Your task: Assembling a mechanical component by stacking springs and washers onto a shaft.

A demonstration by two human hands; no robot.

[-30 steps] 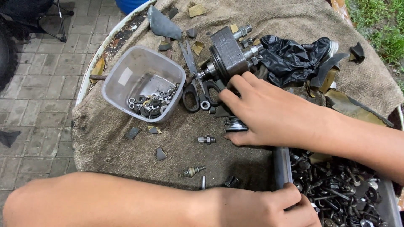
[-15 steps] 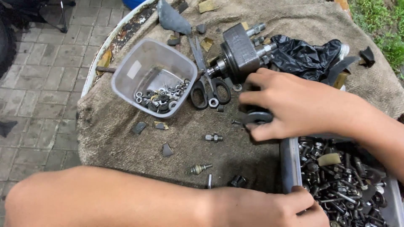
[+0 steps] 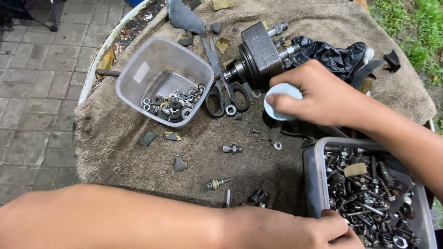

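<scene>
- right hand (image 3: 323, 94) is closed around a pale round disc-like piece (image 3: 280, 102), fingers curled over its top edge, held just above the burlap cloth (image 3: 115, 152) near the dark metal pump-like part (image 3: 258, 53)
- left hand (image 3: 295, 230) rests at the near rim of the grey tray of bolts (image 3: 310, 184); fingers bent, whether they pinch anything i cannot tell
- disc looks light, stiff and smooth, likely a bit slippery; gripping by the rim, as now, seems the sure hold
- disc's underside and thickness are hidden by the fingers, so cap or lid i cannot tell
- left fingertips are cut off at the bottom edge; small parts in the clear tub (image 3: 161, 78) blur together
</scene>
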